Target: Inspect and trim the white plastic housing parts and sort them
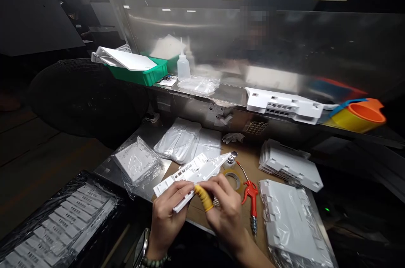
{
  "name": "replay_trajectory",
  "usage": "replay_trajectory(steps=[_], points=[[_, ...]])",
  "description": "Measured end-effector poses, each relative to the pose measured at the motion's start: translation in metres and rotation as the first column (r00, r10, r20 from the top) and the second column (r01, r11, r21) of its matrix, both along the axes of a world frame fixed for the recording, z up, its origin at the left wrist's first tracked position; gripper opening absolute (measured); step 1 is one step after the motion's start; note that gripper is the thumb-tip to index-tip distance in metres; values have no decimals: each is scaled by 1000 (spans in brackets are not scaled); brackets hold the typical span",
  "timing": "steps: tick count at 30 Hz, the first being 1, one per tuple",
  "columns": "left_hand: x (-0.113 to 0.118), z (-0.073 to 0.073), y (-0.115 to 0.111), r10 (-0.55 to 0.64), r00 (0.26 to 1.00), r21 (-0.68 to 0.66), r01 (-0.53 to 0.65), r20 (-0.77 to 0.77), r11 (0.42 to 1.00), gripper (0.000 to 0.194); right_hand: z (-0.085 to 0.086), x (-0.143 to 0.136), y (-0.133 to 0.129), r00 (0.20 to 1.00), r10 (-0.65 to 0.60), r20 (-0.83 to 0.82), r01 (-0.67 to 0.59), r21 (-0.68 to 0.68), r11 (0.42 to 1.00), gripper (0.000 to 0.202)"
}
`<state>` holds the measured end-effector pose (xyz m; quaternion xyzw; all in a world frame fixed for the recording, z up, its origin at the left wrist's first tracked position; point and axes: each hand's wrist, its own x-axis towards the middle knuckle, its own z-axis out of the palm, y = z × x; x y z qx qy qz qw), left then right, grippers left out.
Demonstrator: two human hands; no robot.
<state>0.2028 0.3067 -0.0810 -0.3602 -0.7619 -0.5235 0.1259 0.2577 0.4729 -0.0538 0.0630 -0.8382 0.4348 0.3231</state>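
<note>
A white plastic part (198, 171) with rows of slots and holes is held tilted over the front of the workbench. My left hand (171, 215) grips its near left end, fingers closed round the edge; a watch and a beaded bracelet are on that wrist. Close beside it, my right hand (223, 204) has its fingers bent at the part's near edge. A yellow wrap (203, 197) covers its thumb or a finger. Both hands nearly meet at that edge. Whether the right fingertips pinch anything small is hidden.
Right of the hands lie a red air gun (251, 194), a tape roll (232, 180) and bagged white parts (289, 217). More parts (286, 162) are stacked behind. A bagged part (137, 159) lies left. The shelf holds a green bin (142, 76) and a bottle (183, 67).
</note>
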Motion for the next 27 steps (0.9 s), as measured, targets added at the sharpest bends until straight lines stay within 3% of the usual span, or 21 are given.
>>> replay_trajectory(steps=[5, 9, 12, 15, 19, 22, 27], points=[[2, -7, -4, 26, 998, 33, -28, 54, 999, 40, -20, -24, 47, 956, -291, 28, 292, -10, 956, 17], [2, -3, -7, 54, 981, 135, -80, 184, 988, 28, -26, -27, 89, 902, -432, -5, 423, -189, 886, 17], [1, -2, -11, 79, 960, 154, -123, 268, 980, 18, -49, -26, 124, 866, -485, 123, 500, -254, 828, 29], [-1, -3, -17, 120, 940, 130, -169, 319, 977, 15, -90, -34, 158, 795, -490, 357, 536, -38, 843, 38], [-5, -8, -21, 182, 924, 92, -225, 337, 970, 15, -135, -57, 180, 673, -516, 530, 442, 272, 855, 24], [-7, -11, -21, 193, 927, 80, -230, 323, 970, 16, -148, -77, 177, 611, -528, 590, 308, 437, 845, 22], [-7, -10, -20, 206, 920, 66, -241, 332, 968, 16, -147, -102, 165, 532, -562, 633, 102, 611, 785, 23]])
